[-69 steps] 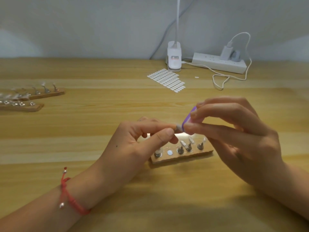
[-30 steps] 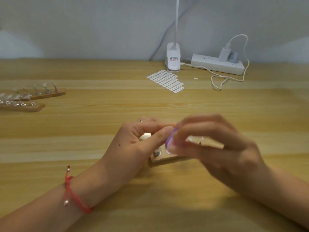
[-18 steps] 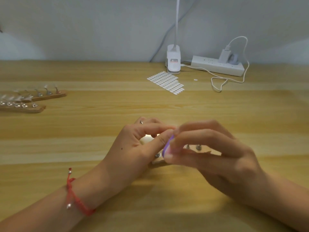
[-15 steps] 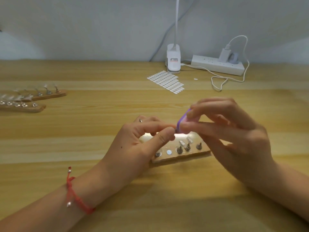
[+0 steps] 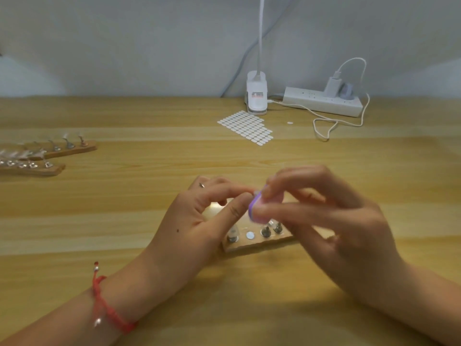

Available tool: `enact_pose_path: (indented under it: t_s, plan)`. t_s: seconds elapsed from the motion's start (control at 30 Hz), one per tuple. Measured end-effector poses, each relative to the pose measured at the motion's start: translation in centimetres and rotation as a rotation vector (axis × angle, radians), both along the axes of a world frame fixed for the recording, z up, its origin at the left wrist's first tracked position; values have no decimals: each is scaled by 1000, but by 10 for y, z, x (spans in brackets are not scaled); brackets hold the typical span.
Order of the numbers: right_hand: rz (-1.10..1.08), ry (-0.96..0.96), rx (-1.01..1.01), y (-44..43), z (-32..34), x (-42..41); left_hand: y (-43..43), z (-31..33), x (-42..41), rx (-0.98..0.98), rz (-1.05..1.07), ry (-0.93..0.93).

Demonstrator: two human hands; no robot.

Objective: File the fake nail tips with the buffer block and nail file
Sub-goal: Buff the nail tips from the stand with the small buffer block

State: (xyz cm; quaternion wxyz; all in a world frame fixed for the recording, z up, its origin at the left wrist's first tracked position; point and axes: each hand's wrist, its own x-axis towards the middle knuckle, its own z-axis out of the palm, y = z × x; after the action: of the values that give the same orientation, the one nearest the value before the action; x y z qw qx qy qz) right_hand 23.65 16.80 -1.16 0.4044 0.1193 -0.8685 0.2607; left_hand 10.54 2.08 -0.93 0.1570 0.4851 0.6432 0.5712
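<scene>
Shifted down and to the left since half a second ago: right hand [image 5: 344,236] and purple buffer block [image 5: 258,208], now blurred as if mid-stroke, close against the left hand [image 5: 197,221].

Grip, right: block pinched between thumb and index finger, other fingers loosely spread behind.

Grip, left: thumb and index pressed together on a small grey piece, judged to be one fake nail tip [image 5: 256,193]. Mostly hidden, held just above the near holder strip [image 5: 257,243] and touching the block's left face.

On that strip: one bare white pad [image 5: 250,235] between posts [image 5: 265,231] carrying clear tips.

Status, as a judgement:
- Buffing of one tip under way, task well short of completion.
- Left to do: reseat this tip, probably on the bare pad, then repeat for the other tips on the strip.
- Condition of tips on the two far-left strips [image 5: 62,149]: cannot tell.
- No nail file in view, so filing stage not verifiable and likely still to come.
</scene>
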Motion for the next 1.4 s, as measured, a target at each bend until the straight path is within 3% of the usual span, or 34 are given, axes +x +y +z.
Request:
enact_pose_path:
  t_s: [0.27, 0.83, 1.3, 1.4]
  plan:
    - [-15, 12, 59, -2, 0, -1, 1, -3, 1, 22, 10, 5]
    - [11, -21, -60, -8, -1, 1, 1, -4, 2, 81, 175, 320]
    - [-23, -32, -57, -3, -3, -2, 0, -5, 1, 78, 176, 266]
    - [-168, -17, -66, 15, 2, -3, -1, -5, 0, 80, 180, 201]
